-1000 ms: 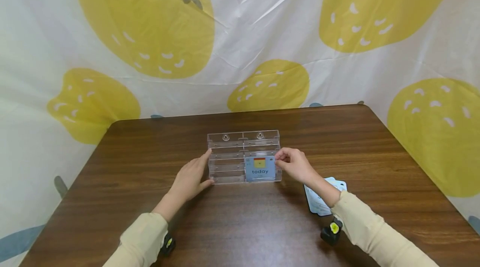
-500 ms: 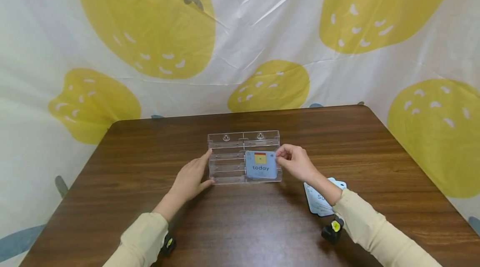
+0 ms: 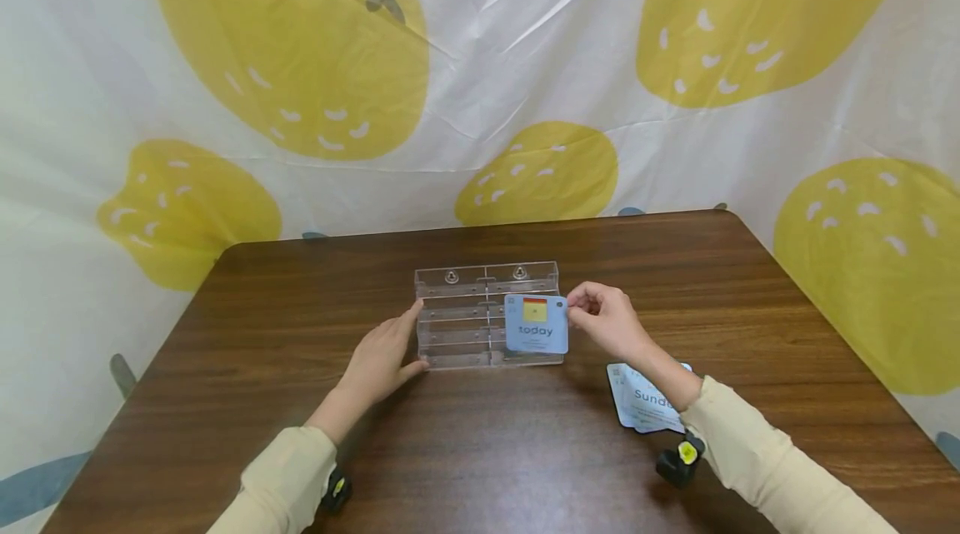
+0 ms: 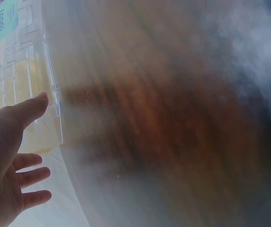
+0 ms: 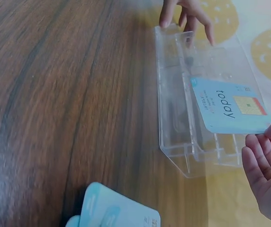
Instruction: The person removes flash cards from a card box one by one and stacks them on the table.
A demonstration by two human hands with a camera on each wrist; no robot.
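Observation:
A clear acrylic card rack (image 3: 453,336) with tiers in two columns stands on the table. My left hand (image 3: 378,355) rests against its left side, thumb at the lower corner and fingers extended, as the left wrist view also shows. My right hand (image 3: 609,324) pinches the right edge of a light blue flash card (image 3: 536,337) reading "today", with a yellow and red picture. The card is in front of the rack's right column, and in the right wrist view the card (image 5: 225,108) is tilted above the tiers. Under the right forearm lies a small stack of flash cards (image 3: 637,401), the top one partly hidden, reading "Sund...".
The brown wooden table (image 3: 480,451) ends at a back edge against a white curtain (image 3: 525,42) with yellow fruit prints. A black wrist camera (image 3: 678,461) hangs under the right forearm, and another (image 3: 337,491) under the left.
My right hand has lifted the "today" card up out of the rack's lower right tier and moved it slightly right. More of the card stack now shows. The left hand has stayed in place.

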